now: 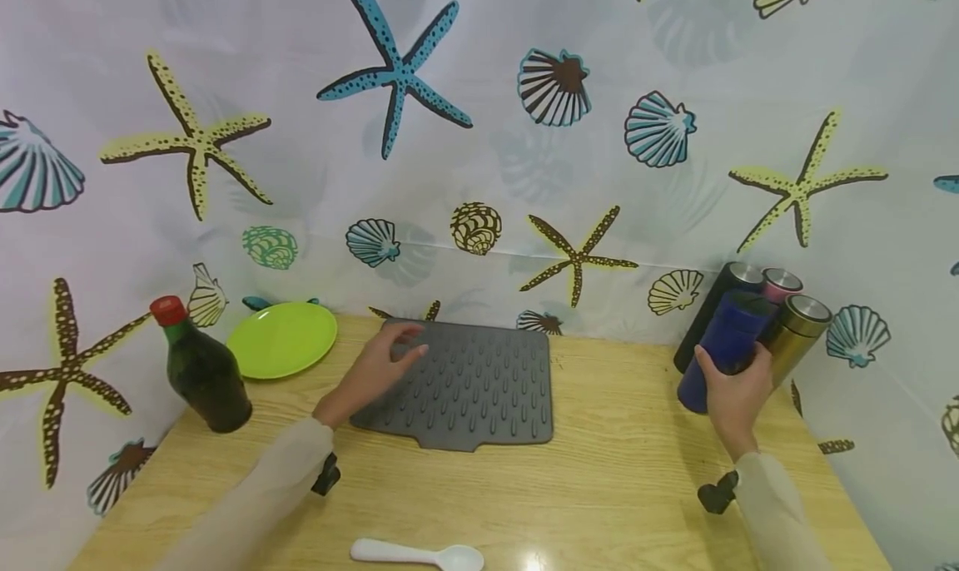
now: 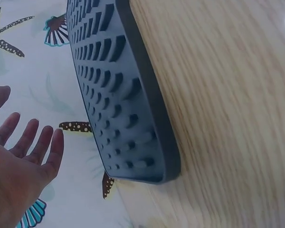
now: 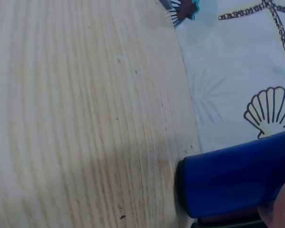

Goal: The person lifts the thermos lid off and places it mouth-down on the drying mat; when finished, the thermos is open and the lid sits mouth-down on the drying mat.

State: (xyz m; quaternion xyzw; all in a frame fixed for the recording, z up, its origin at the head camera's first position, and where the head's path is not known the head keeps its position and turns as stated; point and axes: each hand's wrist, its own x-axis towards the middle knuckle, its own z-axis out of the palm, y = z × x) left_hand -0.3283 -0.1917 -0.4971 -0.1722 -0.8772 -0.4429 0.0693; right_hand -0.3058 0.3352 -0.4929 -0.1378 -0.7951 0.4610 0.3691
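Note:
My right hand [image 1: 737,396] grips a blue flask [image 1: 725,338] with a dark lid, thumb on its near left side. In the right wrist view the blue flask [image 3: 232,178] stands close to the table's back edge, with only part of the hand showing. Around it are a black flask [image 1: 712,313], a pink flask [image 1: 782,281], mostly hidden, and a gold flask [image 1: 797,330]. My left hand [image 1: 378,364] is over the left part of a dark grey ridged mat [image 1: 472,379]; its fingers are loosely bent and hold nothing. The left wrist view shows that hand [image 2: 23,175] apart from the mat [image 2: 118,104].
A dark bottle with a red cap [image 1: 202,371] stands at the left. Behind it a lime green plate [image 1: 285,338] lies by the back edge. Near the front is a white spoon [image 1: 415,553]. A curtain with sea prints [image 1: 479,163] hangs behind the wooden table [image 1: 599,471].

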